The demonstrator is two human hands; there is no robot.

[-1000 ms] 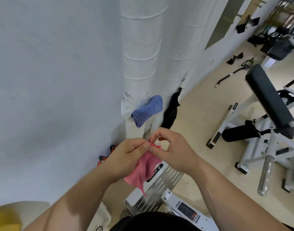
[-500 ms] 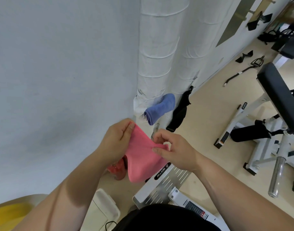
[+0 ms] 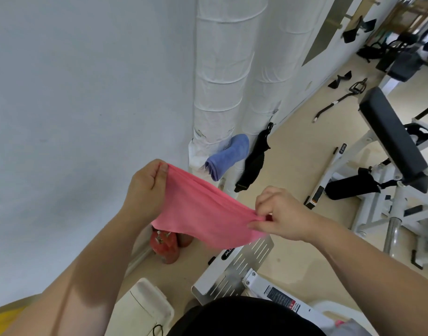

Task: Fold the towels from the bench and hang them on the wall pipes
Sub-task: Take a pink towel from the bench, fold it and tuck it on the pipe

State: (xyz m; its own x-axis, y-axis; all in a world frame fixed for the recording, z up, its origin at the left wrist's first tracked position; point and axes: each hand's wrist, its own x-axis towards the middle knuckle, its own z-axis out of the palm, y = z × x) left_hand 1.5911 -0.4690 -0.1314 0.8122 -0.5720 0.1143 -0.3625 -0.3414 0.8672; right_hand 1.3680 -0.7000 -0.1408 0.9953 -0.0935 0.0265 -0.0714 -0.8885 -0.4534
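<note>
Wall (image 3: 74, 93) filled the left of the view. Two wrapped pipes (image 3: 220, 69) ran down it to the floor (image 3: 293, 154). A black-padded rig (image 3: 392, 134) stood well apart on the right, with no towels visible on it. The pink towel (image 3: 208, 214) was in the air in front of the person, stretched between both hands, touching neither pipes nor floor. Its long axis ran from upper left to lower right in view, top edge fairly taut, slack belly sagging below. A blue towel (image 3: 228, 156) was already draped low on the pipes, with a black strap (image 3: 254, 163) hanging just beside it. Both sat beyond the pink towel's top edge, roughly between the hands in view. A perforated plate (image 3: 234, 267) and a red object (image 3: 167, 243) lay on the floor beneath. Left hand (image 3: 145, 187) held the upper-left end, fingers (image 3: 164, 169) clamped on a bunched edge. Right hand (image 3: 281, 214) held the lower-right end, fingers (image 3: 264, 195) curled and pinching the cloth. My read: the fold was mid-step, the towel spread out so the ends could be brought together. The pipes were ahead and slightly left, so the left hand was nearer and would likely lead the drape. Risk: the bunched ends could give a crooked fold, and the spot beside the blue towel looked tight.
</note>
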